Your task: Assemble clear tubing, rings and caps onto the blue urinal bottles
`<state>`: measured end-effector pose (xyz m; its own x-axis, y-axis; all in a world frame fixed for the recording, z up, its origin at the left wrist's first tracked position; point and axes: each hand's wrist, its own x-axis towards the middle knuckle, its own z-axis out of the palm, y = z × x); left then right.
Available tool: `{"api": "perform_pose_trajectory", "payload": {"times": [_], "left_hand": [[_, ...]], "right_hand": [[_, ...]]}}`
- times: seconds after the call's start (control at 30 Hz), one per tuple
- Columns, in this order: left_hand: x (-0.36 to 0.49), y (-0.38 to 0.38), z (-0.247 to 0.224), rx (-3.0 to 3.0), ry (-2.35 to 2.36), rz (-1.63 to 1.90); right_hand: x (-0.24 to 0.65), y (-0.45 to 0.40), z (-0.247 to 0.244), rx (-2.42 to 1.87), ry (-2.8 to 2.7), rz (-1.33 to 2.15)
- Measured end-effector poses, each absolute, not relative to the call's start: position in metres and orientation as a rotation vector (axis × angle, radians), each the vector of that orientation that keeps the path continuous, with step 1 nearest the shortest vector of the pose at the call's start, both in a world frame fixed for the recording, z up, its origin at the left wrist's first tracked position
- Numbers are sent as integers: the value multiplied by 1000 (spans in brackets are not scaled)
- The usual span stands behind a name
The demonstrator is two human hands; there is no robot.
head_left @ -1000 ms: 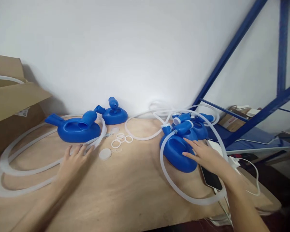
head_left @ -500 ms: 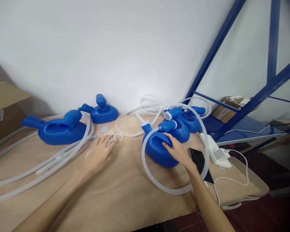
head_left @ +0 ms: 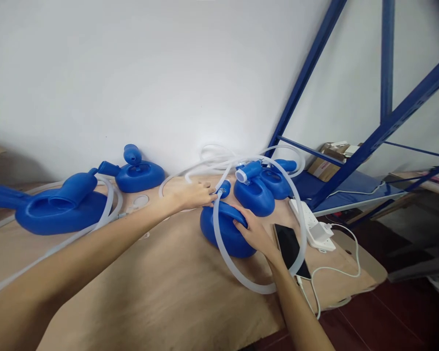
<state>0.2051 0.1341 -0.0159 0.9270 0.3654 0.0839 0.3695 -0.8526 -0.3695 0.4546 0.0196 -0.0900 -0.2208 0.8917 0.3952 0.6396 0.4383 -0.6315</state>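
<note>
My right hand (head_left: 252, 233) grips the near blue plastic vessel (head_left: 219, 231) on its right side. A loop of clear white tube (head_left: 237, 278) hangs from that vessel's spout and curls around it. My left hand (head_left: 194, 194) reaches across to the spout end of the same vessel, fingertips at the tube fitting; whether they pinch it is unclear. Two more blue vessels (head_left: 254, 192) with tubes sit just behind it.
A large blue vessel (head_left: 54, 209) with tubing lies at the left, a smaller one (head_left: 139, 173) by the wall. A black phone (head_left: 290, 246) and a white power strip (head_left: 309, 222) lie right of my hand. Blue shelf beams (head_left: 351, 161) rise at the right. The wooden table (head_left: 161, 292) ends in front.
My left hand left the small white rings and moved right to the near vessel's spout. The view swung right. My right hand stayed on the vessel.
</note>
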Motion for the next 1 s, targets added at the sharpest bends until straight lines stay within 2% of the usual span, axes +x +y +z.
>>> {"api": "perform_pose_trajectory", "payload": {"times": [0.33, 0.67, 1.0], "left_hand": [[224, 118, -27, -2665, -741, -106], [177, 115, -21, -2601, -1035, -214], [187, 128, -36, -2701, -1128, -286]], "right_hand": [[453, 18, -93, -1272, -1943, 463], [453, 15, -91, -1289, -1955, 406], [452, 15, -94, -1286, -1940, 388]]}}
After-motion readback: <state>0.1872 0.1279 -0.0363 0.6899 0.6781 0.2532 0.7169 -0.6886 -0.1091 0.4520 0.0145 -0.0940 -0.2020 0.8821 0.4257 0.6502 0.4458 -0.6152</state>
